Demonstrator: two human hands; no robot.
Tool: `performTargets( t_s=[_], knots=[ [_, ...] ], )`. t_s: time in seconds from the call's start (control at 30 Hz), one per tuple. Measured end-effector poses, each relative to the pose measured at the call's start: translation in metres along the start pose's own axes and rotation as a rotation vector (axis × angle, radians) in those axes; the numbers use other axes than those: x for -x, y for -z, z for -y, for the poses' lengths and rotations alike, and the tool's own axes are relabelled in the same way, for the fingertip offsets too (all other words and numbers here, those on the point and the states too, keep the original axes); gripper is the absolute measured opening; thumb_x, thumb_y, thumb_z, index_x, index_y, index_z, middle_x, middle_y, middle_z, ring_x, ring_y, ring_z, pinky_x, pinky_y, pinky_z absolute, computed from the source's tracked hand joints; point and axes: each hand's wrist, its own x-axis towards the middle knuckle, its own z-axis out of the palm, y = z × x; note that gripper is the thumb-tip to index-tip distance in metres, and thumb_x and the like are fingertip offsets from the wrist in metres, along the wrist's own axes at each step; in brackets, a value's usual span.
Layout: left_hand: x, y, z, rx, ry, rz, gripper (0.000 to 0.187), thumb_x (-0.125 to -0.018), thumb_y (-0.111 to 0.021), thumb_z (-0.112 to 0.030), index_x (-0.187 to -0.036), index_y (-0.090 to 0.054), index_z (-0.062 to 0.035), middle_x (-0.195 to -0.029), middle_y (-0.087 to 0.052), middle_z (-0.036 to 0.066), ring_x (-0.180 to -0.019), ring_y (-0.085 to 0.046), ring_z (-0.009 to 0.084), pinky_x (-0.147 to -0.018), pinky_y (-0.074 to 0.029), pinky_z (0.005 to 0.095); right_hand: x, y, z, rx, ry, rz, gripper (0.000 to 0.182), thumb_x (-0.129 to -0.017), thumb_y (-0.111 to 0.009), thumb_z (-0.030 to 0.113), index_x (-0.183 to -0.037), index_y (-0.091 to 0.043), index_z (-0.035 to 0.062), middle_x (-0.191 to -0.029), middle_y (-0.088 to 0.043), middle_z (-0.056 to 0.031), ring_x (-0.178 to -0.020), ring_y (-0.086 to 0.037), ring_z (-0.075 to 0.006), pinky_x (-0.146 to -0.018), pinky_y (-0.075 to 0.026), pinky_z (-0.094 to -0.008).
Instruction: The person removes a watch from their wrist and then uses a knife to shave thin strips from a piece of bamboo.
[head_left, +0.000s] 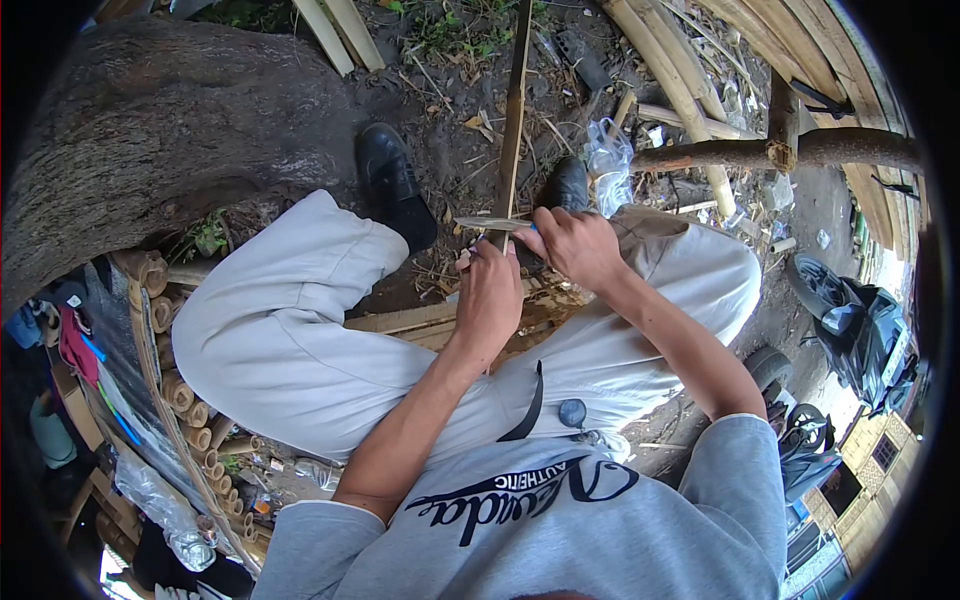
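A long bamboo strip [515,120] runs from the top of the view down between my knees. Around its near end, my left hand [490,292] is closed, with the thumb and fingers pressed on the strip. My right hand [580,247] grips a knife whose handle is mostly hidden, with a bit of blue showing by the fingers. The knife blade [485,223] points left and lies across the strip, just beyond my left fingertips. Whether its edge bites into the bamboo cannot be made out.
A thick tree trunk [200,120] lies at the left. Stacked bamboo poles [185,395] stand at lower left, and more poles [670,70] lean at upper right near a horizontal branch [840,148]. A plastic bag [608,160] lies by my right shoe [566,185]. Motorcycles [850,320] are parked at right.
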Motion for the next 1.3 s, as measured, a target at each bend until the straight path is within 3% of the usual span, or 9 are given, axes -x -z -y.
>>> performTargets(
  t_s=[0.17,0.27,0.53,0.6,0.77,1.03,1.13,1.23,1.3],
  knots=[
    [-0.003,0.004,0.005,-0.030,0.086,0.024,0.032,-0.105,-0.045,-0.018,-0.094,-0.048,0.0120,-0.075,-0.061,0.035,-0.077,-0.064,0.0519,-0.067,-0.051,0.0573,-0.015,-0.022,-0.017,0.043,0.067,-0.042,0.045,-0.100,-0.055,0.049,-0.080,-0.054,0.0081,-0.062,-0.063,-0.0089,-0.052,-0.066,-0.0294,-0.043,-0.050,-0.0395],
    [-0.002,0.003,-0.001,-0.009,0.130,0.080,0.031,-0.105,-0.046,-0.018,-0.095,-0.048,0.0116,-0.076,-0.062,0.035,-0.078,-0.064,0.0520,-0.068,-0.052,0.0570,-0.035,-0.028,-0.038,0.060,-0.164,0.039,0.043,-0.101,-0.055,0.046,-0.082,-0.054,0.0077,-0.066,-0.065,-0.0149,-0.057,-0.066,-0.0357,-0.047,-0.051,-0.0441],
    [0.000,0.006,0.003,-0.130,0.096,0.046,0.034,-0.106,-0.044,-0.021,-0.096,-0.049,0.0102,-0.080,-0.065,0.033,-0.077,-0.068,0.0472,-0.065,-0.056,0.0527,-0.046,-0.051,-0.059,0.016,-0.091,-0.079,0.046,-0.105,-0.045,0.049,-0.088,-0.053,0.0069,-0.068,-0.067,-0.0175,-0.059,-0.066,-0.0404,-0.049,-0.051,-0.0496],
    [0.000,0.006,-0.004,-0.132,0.072,0.042,0.034,-0.106,-0.043,-0.022,-0.096,-0.049,0.0103,-0.078,-0.065,0.033,-0.077,-0.068,0.0473,-0.065,-0.056,0.0528,-0.064,-0.042,-0.075,0.056,-0.457,0.016,0.052,-0.105,-0.041,0.052,-0.087,-0.056,0.0063,-0.069,-0.069,-0.0190,-0.060,-0.068,-0.0405,-0.047,-0.051,-0.0483],
    [-0.001,0.017,-0.012,-0.078,0.073,0.028,0.038,-0.107,-0.042,-0.024,-0.093,-0.050,0.0106,-0.072,-0.064,0.033,-0.072,-0.067,0.0490,-0.065,-0.055,0.0532,-0.080,-0.050,-0.121,0.087,-0.480,0.003,0.054,-0.106,-0.038,0.052,-0.092,-0.058,0.0042,-0.070,-0.068,-0.0237,-0.065,-0.068,-0.0433,-0.053,-0.053,-0.0527],
    [-0.004,0.023,-0.027,0.093,0.203,0.091,0.044,-0.101,-0.049,-0.031,-0.094,-0.053,0.0125,-0.076,-0.065,0.034,-0.078,-0.066,0.0507,-0.075,-0.052,0.0567,-0.045,0.041,-0.010,-0.113,-0.338,-0.013,0.045,-0.106,-0.045,0.044,-0.085,-0.054,0.0050,-0.065,-0.063,-0.0191,-0.060,-0.064,-0.0420,-0.051,-0.050,-0.0504],
    [-0.003,0.025,-0.021,0.444,0.167,0.073,0.031,-0.086,-0.057,-0.022,-0.096,-0.055,0.0080,-0.073,-0.065,0.025,-0.080,-0.068,0.0389,-0.078,-0.050,0.0512,-0.008,0.052,0.024,-0.178,-0.224,0.005,0.040,-0.105,-0.050,0.039,-0.083,-0.053,0.0054,-0.065,-0.059,-0.0157,-0.060,-0.062,-0.0395,-0.052,-0.048,-0.0482],
    [-0.003,0.034,-0.017,0.639,0.243,0.323,0.027,-0.084,-0.060,-0.020,-0.093,-0.058,0.0056,-0.067,-0.059,0.017,-0.068,-0.062,0.0309,-0.071,-0.049,0.0442,0.012,0.056,0.034,-0.227,-0.151,-0.001,0.039,-0.103,-0.054,0.037,-0.080,-0.052,0.0056,-0.066,-0.056,-0.0135,-0.060,-0.060,-0.0370,-0.053,-0.046,-0.0460],
    [0.001,0.037,-0.017,0.690,0.266,0.302,0.024,-0.082,-0.061,-0.019,-0.088,-0.058,0.0045,-0.064,-0.052,0.010,-0.062,-0.053,0.0258,-0.066,-0.045,0.0412,0.015,0.057,0.035,-0.241,-0.128,-0.001,0.039,-0.102,-0.056,0.037,-0.078,-0.052,0.0057,-0.065,-0.055,-0.0130,-0.060,-0.060,-0.0359,-0.053,-0.046,-0.0450]
  ],
)
